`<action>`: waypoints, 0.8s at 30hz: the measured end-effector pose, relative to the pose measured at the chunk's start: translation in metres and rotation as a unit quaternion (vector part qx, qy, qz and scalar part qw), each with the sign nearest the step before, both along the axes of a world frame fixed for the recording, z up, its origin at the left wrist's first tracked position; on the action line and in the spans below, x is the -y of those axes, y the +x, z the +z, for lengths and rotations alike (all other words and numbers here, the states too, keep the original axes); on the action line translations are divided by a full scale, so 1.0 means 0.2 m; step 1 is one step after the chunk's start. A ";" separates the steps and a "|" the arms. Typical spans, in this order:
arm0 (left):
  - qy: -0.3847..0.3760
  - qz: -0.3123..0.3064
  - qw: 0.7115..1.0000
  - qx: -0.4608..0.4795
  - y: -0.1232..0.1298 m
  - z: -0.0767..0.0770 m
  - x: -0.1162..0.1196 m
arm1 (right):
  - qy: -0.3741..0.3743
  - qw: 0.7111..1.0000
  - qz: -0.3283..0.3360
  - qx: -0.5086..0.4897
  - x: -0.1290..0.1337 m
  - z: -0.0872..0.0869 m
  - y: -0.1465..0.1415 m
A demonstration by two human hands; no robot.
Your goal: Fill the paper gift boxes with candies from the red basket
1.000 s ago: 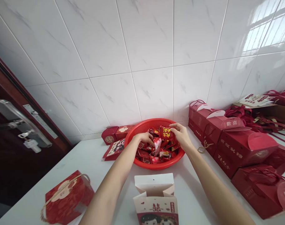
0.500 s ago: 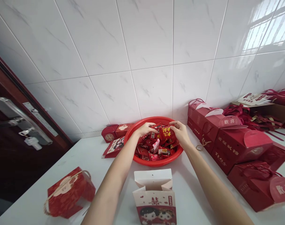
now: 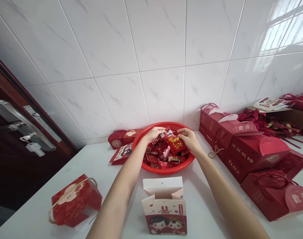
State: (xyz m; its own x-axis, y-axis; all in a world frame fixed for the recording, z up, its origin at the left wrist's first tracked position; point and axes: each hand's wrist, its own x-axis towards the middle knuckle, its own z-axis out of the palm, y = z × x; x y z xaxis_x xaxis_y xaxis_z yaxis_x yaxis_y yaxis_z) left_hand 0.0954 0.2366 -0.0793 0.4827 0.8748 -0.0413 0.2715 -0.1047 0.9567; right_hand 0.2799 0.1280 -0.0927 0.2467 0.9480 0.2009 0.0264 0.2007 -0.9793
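A red plastic basket (image 3: 163,171) full of red-wrapped sweets stands against the tiled wall. Over its left back part, my left hand (image 3: 153,133) is closed at the fingertips around a small red and white packet (image 3: 167,132). My right hand (image 3: 188,137) is over the right side, its fingers bent beside a large red packet with yellow characters (image 3: 176,144); whether anything is between them is too small to tell. In front of the basket an open paper box (image 3: 165,215) with two cartoon figures stands upright on the white table.
Several closed red gift boxes (image 3: 253,154) line the right side, with ribbons (image 3: 256,121) and a carton (image 3: 291,116) behind. A red box with a rope handle (image 3: 75,200) sits at front left. Small red boxes (image 3: 116,139) and a flat one (image 3: 121,154) lie left of the basket.
The large red packet with yellow characters has dropped lower onto the sweets. My right hand has shifted slightly left, and my left hand has risen a little with the small packet at its fingertips.
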 end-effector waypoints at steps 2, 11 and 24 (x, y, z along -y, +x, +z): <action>-0.016 0.024 1.000 0.001 0.00 0.00 0.00 | -0.011 1.000 0.017 0.001 0.00 -0.01 0.00; 0.021 0.028 0.999 0.021 0.00 0.03 0.01 | -0.007 0.996 0.054 0.076 0.00 -0.01 0.00; 0.019 0.050 0.997 0.054 -0.02 0.03 -0.01 | -0.011 0.997 0.061 0.048 -0.01 -0.01 0.01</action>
State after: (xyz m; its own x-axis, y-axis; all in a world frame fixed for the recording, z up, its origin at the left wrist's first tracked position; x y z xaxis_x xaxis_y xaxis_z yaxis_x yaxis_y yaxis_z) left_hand 0.0915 0.2386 -0.0734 0.3934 0.9185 0.0408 0.1781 -0.1196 0.9767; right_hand 0.2817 0.1302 -0.0945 0.1099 0.9741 0.1974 0.0962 0.1873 -0.9776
